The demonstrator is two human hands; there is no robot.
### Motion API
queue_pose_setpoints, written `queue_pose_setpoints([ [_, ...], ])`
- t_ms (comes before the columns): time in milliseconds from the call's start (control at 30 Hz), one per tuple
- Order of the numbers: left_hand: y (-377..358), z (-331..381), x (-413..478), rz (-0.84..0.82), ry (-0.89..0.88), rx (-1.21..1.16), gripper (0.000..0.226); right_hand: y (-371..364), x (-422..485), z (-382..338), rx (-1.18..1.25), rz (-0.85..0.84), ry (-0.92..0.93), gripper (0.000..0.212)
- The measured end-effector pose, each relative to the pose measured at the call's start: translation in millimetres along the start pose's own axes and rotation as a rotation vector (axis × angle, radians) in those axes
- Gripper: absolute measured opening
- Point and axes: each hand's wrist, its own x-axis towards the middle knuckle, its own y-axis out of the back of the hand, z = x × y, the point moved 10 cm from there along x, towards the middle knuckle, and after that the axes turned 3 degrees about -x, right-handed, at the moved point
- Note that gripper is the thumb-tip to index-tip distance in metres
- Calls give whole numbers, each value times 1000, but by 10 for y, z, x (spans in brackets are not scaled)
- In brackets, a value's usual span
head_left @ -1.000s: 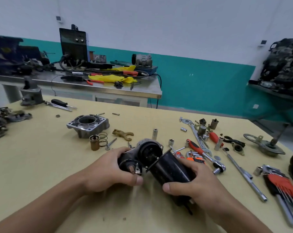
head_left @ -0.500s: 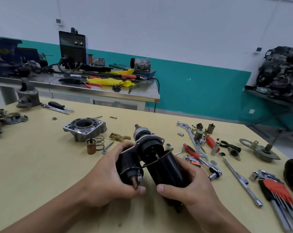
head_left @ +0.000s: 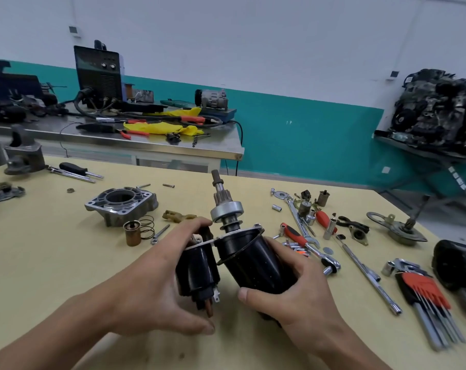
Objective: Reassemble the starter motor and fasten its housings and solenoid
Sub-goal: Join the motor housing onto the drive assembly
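Note:
I hold the starter motor above the yellow table [head_left: 53, 263], pinion shaft [head_left: 223, 201] pointing up and away. My left hand [head_left: 157, 284] grips the black solenoid [head_left: 197, 268], whose copper terminal sticks out toward me. My right hand [head_left: 293, 297] grips the black motor body [head_left: 255, 263]. An aluminium housing [head_left: 122, 204] lies on the table to the left. Beside it stand a copper plunger [head_left: 132, 233] with a coil spring [head_left: 147, 227], a long bolt [head_left: 159, 234] and a brownish shift fork [head_left: 177, 216].
Right of the motor lie a ratchet [head_left: 306, 244], spanners, sockets, an extension bar [head_left: 368, 273], a hex key set [head_left: 426, 297], a plate with a shaft [head_left: 397, 228] and a black cylinder [head_left: 458, 263]. Screwdrivers [head_left: 74, 170] and cast parts sit far left. A cluttered steel bench [head_left: 146, 144] stands behind.
Both hands have tilted the starter motor up from lying nearly flat, so its pinion shaft now rises clear above the hands. The grips stay the same.

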Motion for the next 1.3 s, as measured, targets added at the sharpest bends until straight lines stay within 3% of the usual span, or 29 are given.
queue_pose_setpoints([
  [67, -14, -36, -11, -53, 38, -148, 111, 8, -14, -86, -56, 19, 57, 69],
  [133, -35, -33, 4, -41, 52, -320, 86, 9, -37, -213, -141, 37, 132, 66],
  [267, -42, -134, 39, 156, 129, -521, 39, -34, -70, -331, -383, 76, 227, 65],
  [533, -192, -138, -38, 320, 159, -676, 30, 12, -221, -534, -799, 407, 459, 77],
  [667, -186, -124, -79, 368, 201, -594, 53, -46, -264, -550, -899, 452, 486, 74],
  [800, -215, -142, -92, 405, 237, -590, 44, -86, -275, -493, -915, 444, 442, 80],
  [1067, -212, -147, -87, 385, 236, -459, 32, -113, -184, -290, -753, 309, 265, 80],
  [1200, -152, -157, -72, 415, 224, -386, 29, -37, -80, -70, -220, 134, 11, 55],
  [1300, -137, -180, -84, 421, 238, -368, 26, -28, 0, 105, 130, -13, -190, 55],
])
